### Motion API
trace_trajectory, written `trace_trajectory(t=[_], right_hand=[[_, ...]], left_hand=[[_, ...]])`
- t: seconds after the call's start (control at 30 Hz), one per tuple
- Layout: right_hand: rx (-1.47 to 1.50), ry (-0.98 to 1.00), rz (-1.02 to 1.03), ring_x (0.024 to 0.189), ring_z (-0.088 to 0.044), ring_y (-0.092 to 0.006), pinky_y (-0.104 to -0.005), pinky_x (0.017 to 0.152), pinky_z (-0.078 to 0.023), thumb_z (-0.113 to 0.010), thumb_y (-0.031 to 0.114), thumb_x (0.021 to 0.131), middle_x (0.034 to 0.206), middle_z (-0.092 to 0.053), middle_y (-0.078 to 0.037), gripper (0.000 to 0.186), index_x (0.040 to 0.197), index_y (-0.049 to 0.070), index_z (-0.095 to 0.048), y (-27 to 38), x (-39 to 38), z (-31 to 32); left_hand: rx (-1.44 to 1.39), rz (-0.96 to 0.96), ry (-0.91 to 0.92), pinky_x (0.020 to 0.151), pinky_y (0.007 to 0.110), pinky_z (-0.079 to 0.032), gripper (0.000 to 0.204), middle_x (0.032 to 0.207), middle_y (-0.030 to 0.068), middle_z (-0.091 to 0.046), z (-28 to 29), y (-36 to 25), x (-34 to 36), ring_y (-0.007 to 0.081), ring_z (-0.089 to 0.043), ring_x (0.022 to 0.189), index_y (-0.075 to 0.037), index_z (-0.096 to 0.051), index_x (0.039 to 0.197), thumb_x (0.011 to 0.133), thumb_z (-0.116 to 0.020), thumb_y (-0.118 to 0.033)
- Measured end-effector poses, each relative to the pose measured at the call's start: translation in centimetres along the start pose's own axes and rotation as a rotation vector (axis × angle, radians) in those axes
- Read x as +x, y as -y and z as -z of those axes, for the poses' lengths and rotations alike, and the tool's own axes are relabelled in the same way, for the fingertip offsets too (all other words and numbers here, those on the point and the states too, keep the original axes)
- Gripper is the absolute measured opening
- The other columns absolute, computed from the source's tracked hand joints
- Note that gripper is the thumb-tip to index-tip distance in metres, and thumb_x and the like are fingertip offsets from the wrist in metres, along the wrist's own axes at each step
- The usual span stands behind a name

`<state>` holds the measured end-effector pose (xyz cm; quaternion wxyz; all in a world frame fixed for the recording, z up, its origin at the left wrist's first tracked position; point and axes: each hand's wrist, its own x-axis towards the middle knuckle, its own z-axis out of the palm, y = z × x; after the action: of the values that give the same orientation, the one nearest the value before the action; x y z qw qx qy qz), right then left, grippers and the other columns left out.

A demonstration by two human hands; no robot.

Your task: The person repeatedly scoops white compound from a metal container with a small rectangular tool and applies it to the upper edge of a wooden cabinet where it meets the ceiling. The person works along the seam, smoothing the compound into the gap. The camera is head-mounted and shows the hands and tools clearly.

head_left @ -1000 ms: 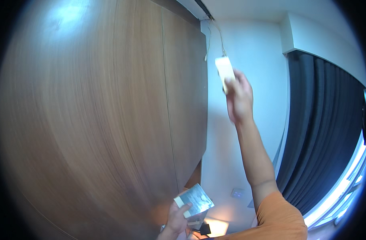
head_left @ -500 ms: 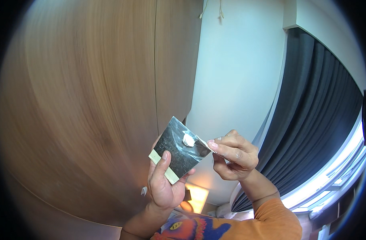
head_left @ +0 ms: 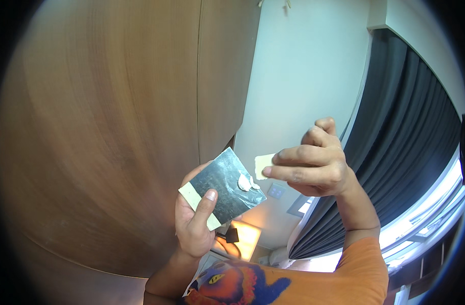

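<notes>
My left hand grips a square metal putty spreader, its thumb on the near face and its fingers mostly hidden behind. A cream strip runs along the edge by the palm. Smeared on the blade near its right corner is a lump of white putty. To the right and slightly higher, my right hand pinches a small cream, flat scraper between thumb and fingers. The scraper is apart from the blade, close to its upper right edge.
Tall wooden panels fill the left side. Behind the hands rises a pale wall, with a switch plate low on it. A dark curtain hangs at the right beside a bright window. A lit lamp glows below.
My right hand has lifted up and right, away from the blade's edge, and the cream scraper now shows plainly. The putty lump has spread toward the blade's right corner. The spreader has tilted slightly.
</notes>
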<state>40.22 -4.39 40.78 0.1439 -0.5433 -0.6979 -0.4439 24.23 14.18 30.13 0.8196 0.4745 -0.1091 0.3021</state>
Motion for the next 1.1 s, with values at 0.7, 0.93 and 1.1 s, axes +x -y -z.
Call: trace_trajectory(t=[0.7, 0.93, 1.1], right_hand=[[0.31, -0.138, -0.243, 0.077, -0.052, -0.0159, -0.0324, 0.078, -0.039, -0.067, 0.0, 0.08, 0.096, -0.072, -0.001, 0.033, 0.108, 0.012, -0.08, -6.7, 2.7, -0.3], [0.527, -0.821, -0.636, 0.092, -0.062, -0.0117, -0.0274, 0.085, -0.049, -0.067, 0.018, 0.096, 0.098, -0.071, -0.006, 0.033, 0.122, -0.002, -0.073, -21.4, 15.3, -4.8], [0.57, -0.98, -0.832, 0.098, -0.063, -0.0155, -0.0295, 0.088, -0.049, -0.066, 0.014, 0.095, 0.108, -0.072, -0.009, 0.034, 0.124, -0.003, -0.071, -29.1, 23.1, -7.0]], left_hand=[[-0.029, 0.14, -0.111, 0.064, 0.036, -0.061, 0.044, 0.115, 0.0191, -0.067, 3.8, 1.9, 0.2, 0.0267, -0.072, 0.093, 0.007, -0.045, 0.14, 0.101, -0.055, -0.013], [0.043, 0.27, 0.006, 0.07, 0.042, -0.066, 0.044, 0.122, 0.0201, -0.066, 6.8, 3.4, 0.5, 0.0303, -0.073, 0.1, 0.003, -0.044, 0.14, 0.101, -0.056, -0.01], [0.205, 0.161, 0.02, 0.081, 0.031, -0.057, 0.039, 0.113, 0.0114, -0.068, 8.2, 4.1, -0.6, 0.0171, -0.068, 0.096, 0.005, -0.052, 0.137, 0.101, -0.058, -0.008]])
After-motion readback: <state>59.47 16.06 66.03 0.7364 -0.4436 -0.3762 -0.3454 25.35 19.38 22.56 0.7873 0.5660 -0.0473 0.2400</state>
